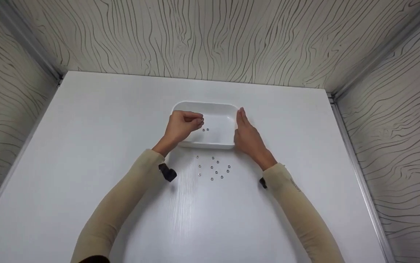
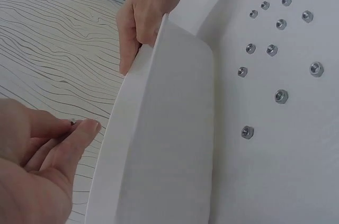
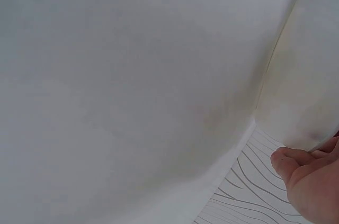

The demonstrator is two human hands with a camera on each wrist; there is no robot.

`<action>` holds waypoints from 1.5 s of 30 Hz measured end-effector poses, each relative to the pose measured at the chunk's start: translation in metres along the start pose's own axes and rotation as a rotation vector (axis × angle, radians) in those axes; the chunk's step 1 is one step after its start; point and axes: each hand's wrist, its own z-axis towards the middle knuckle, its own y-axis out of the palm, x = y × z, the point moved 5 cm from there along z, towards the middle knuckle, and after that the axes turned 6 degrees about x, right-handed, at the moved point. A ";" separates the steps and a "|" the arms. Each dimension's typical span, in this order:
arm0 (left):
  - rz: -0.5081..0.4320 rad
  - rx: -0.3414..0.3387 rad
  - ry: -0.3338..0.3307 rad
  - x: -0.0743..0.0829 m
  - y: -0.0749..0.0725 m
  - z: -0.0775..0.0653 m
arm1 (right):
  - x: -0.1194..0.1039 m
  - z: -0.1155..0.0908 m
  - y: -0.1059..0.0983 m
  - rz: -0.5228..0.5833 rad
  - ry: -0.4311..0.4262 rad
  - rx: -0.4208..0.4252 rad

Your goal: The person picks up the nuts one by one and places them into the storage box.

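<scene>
In the head view, my left hand [image 1: 184,126] is over the left part of a white rectangular tray [image 1: 206,145]. Its thumb and fingertips pinch a small metal nut [image 2: 73,123], mostly hidden between them in the left wrist view. Two nuts [image 1: 207,129] lie on the tray floor just below those fingertips. At the tray's right side, my right hand [image 1: 250,137] holds the wall, its fingers along the outside. The right wrist view shows that hand's thumb [image 3: 283,161] at the tray's edge.
Several hex nuts [image 1: 216,172] lie scattered on the white table [image 1: 122,120] in front of the tray. Wood-grain patterned panels [image 1: 210,40] stand behind the table and at both sides, with metal rails [image 1: 359,175] along the side edges.
</scene>
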 end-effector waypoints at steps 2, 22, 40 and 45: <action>0.014 0.010 -0.012 0.001 0.000 0.003 | -0.001 0.000 0.000 -0.004 -0.003 -0.004; -0.153 0.045 -0.343 -0.009 -0.010 0.024 | 0.000 -0.001 0.000 0.010 -0.001 0.002; 0.019 0.078 -0.334 -0.011 -0.014 0.024 | 0.001 0.001 0.001 -0.017 0.024 -0.009; 0.036 0.096 -0.330 -0.011 -0.015 0.023 | 0.001 0.000 0.001 -0.005 0.019 -0.008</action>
